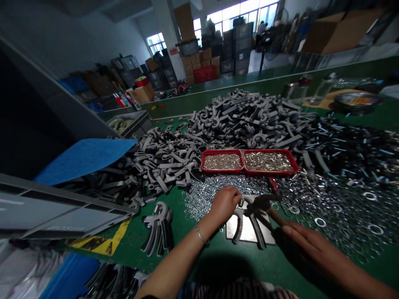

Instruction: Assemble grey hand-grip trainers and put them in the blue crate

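My left hand [225, 204], fingers closed, is at the top of a grey two-handled hand grip [256, 226] with a coiled spring. The grip lies on a pale metal plate [249, 229]. My right hand [304, 236] is wrapped around the wooden handle of a hammer [277, 216], whose dark head is over the plate beside the grip's top. What my left fingertips pinch is too small to make out. Several finished-looking hand grips [158, 228] lie stacked to the left of my left forearm.
Two red trays [243, 166] of small metal parts stand behind the plate, before a large heap of grey handles [243, 118]. Loose washers [319, 222] spread right. A grey crate [62, 220] is at left; a person [262, 29] is far back.
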`<state>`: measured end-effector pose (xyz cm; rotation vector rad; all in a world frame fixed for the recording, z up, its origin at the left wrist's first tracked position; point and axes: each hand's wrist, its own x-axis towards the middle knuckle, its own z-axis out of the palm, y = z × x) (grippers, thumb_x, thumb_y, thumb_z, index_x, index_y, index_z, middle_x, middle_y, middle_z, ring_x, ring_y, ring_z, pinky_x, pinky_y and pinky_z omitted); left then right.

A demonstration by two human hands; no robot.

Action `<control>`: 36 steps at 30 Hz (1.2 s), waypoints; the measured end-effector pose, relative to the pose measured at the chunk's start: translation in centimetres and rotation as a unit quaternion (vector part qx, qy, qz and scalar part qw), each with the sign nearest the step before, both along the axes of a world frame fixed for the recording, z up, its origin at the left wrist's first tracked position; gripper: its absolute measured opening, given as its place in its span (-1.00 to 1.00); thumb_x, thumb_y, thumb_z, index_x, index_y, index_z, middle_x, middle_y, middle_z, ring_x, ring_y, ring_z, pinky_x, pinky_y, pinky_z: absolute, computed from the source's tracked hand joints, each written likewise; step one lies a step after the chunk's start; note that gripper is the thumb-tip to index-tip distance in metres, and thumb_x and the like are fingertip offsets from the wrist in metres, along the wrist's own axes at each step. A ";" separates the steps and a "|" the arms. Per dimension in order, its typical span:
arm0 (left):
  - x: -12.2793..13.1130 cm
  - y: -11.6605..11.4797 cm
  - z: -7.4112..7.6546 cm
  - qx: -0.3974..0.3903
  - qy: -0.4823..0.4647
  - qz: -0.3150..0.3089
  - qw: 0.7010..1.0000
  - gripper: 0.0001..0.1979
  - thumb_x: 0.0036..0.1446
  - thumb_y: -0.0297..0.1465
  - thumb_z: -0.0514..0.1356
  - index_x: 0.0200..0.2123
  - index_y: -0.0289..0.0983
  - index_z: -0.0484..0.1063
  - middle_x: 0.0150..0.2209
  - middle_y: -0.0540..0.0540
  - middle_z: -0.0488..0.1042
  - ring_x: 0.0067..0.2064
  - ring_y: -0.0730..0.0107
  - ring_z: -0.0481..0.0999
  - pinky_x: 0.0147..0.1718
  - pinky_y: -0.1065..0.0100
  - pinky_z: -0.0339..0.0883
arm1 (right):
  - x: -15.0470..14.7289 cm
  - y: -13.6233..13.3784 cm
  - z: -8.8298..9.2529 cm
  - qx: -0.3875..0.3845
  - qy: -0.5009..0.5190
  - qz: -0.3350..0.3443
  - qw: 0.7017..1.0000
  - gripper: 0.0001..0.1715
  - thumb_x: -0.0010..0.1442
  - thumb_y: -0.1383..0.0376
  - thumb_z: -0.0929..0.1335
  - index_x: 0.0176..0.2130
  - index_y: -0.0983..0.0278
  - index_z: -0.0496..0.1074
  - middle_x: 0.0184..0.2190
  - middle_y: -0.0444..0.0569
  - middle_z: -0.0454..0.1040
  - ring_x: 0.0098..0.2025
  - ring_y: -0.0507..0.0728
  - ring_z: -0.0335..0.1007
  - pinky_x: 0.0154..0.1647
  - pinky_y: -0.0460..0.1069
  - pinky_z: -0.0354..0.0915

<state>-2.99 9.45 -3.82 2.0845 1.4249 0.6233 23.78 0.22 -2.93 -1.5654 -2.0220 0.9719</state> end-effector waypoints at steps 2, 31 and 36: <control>0.4 0.5 0.0 0.012 0.040 -0.012 0.999 -0.84 0.27 -0.43 0.15 -0.33 -0.25 0.52 -0.27 -0.09 0.55 -0.19 0.28 0.51 -0.15 0.33 0.31 | 0.4 -0.2 0.0 -0.042 0.049 -0.046 0.997 -0.48 0.37 -0.07 0.17 -0.33 0.19 0.47 -0.48 -0.05 0.50 -0.44 0.15 0.46 -0.43 -0.04 0.41; -1.6 -3.9 -0.4 0.112 0.118 -0.018 0.987 -0.78 0.33 -0.44 0.09 0.03 -0.29 0.35 -0.01 -0.18 0.44 0.03 0.17 0.37 0.11 0.13 0.22 | -0.6 3.1 4.5 0.023 -0.014 0.012 1.000 -0.53 0.40 -0.06 0.11 -0.25 0.16 0.36 -0.43 -0.03 0.53 -0.42 0.16 0.47 -0.36 0.01 0.33; -2.4 -5.1 -0.1 0.093 0.206 -0.096 0.969 -0.83 0.31 -0.43 0.13 -0.05 -0.26 0.42 -0.07 -0.16 0.46 0.00 0.11 0.36 0.03 0.09 0.24 | -2.2 5.3 3.0 0.002 -0.141 0.073 0.987 -0.58 0.40 0.00 0.12 -0.23 0.19 0.35 -0.39 0.06 0.55 -0.38 0.25 0.51 -0.37 0.04 0.30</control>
